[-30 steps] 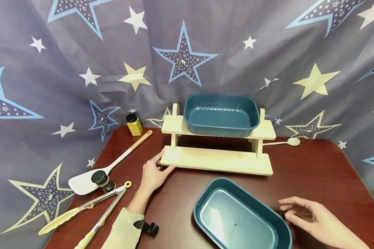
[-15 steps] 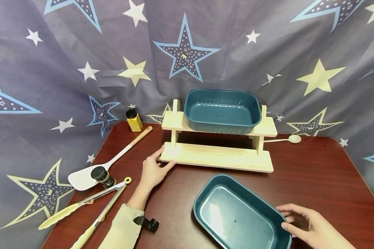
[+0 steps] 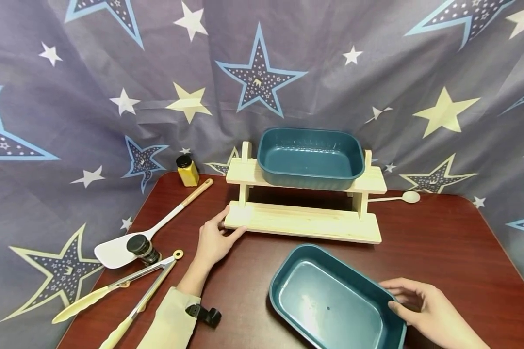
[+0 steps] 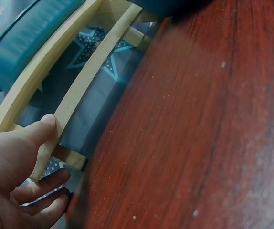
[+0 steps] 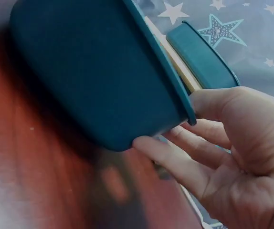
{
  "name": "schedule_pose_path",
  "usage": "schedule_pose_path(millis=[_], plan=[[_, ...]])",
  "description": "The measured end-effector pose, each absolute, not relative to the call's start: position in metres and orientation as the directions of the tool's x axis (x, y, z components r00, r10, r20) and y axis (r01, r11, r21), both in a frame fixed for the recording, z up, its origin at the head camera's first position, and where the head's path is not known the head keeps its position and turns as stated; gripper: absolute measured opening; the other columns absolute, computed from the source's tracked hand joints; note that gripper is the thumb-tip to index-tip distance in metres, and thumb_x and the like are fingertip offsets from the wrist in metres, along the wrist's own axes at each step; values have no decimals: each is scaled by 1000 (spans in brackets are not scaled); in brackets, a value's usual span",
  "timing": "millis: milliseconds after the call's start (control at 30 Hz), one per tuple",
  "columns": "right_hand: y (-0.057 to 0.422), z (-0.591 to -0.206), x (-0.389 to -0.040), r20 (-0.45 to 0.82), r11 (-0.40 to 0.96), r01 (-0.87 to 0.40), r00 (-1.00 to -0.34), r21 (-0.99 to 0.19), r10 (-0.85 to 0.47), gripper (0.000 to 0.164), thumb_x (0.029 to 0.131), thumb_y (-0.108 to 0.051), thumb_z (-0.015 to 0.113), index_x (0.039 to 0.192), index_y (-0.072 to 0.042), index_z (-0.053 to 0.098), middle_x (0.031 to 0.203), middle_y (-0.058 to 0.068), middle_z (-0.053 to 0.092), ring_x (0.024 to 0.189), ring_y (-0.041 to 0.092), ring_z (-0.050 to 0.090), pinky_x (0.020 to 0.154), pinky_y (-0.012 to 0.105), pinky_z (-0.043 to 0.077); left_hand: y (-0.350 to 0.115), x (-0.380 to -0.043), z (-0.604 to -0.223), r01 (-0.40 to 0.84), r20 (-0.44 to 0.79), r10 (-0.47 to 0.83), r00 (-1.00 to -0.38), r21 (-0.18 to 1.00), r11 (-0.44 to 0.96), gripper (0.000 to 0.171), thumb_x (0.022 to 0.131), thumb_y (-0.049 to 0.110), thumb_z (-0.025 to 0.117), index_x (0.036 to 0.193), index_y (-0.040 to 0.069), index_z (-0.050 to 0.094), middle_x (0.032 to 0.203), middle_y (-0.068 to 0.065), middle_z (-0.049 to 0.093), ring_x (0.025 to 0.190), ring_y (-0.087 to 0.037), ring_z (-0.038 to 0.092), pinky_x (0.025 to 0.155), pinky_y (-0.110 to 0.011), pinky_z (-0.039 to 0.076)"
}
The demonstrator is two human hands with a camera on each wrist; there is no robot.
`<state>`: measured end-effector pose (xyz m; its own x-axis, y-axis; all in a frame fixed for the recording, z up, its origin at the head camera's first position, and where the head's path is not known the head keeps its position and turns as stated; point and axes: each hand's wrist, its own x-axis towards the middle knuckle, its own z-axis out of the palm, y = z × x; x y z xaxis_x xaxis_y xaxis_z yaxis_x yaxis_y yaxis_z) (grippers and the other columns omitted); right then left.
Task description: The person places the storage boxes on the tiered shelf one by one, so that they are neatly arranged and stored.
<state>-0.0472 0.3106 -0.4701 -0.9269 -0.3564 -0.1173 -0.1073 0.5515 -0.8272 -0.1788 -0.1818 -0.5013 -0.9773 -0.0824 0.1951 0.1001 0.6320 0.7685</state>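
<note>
My left hand pinches the left end of the lower board of a two-tier wooden shelf. In the left wrist view its thumb lies on the board's edge, with the other fingers below. On the table in front of the shelf, a teal rectangular plastic bin sits at a slant. My right hand grips that bin's right end, thumb over the rim and fingers along the outside wall. A second teal bin stands on the shelf's upper board.
To the left lie a white spatula with a wooden handle, a black-capped jar and tongs with cream tips. A yellow bottle stands behind them. At the back right rests a pale spoon. A star-patterned curtain hangs behind.
My right hand has moved left onto the front bin's right end and taken hold of its rim. My left hand keeps its hold on the shelf; the bin has shifted very slightly left.
</note>
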Motion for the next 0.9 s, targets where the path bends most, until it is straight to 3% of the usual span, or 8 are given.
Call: schedule_pose_path(millis=[200,400,767,900], plan=[[301,-451,-61,-28,546,-157,-949,-823,-315,37,95,-3,78,132,-9,74,122,-16,76,96,1,76,75,23,65,-183,-177,-500,107,215,-95,-972,766,634,80,85,32,92,153,8,58,144,-15,69,111,-31,76,93,-48,65],[304,-436,-73,19,520,-186,-951,-834,-308,37,95,2,76,131,-1,73,119,-24,75,95,0,76,72,22,64,-181,-177,-502,108,202,-83,-976,777,620,81,85,33,92,154,8,57,150,-14,64,115,-32,75,95,-47,64],[295,-409,-109,72,544,-211,-961,-812,-267,35,96,1,73,131,0,73,107,-23,77,88,-2,76,56,33,63,-184,-177,-503,96,199,-93,-976,767,635,80,86,36,91,154,10,58,145,-14,68,112,-30,76,94,-46,65],[292,-408,-118,75,542,-202,-966,-816,-247,36,96,1,73,132,2,73,108,-18,79,87,-4,75,57,34,64,-182,-177,-503,100,199,-88,-976,771,629,80,86,35,91,154,10,58,148,-13,66,115,-31,76,95,-46,64]])
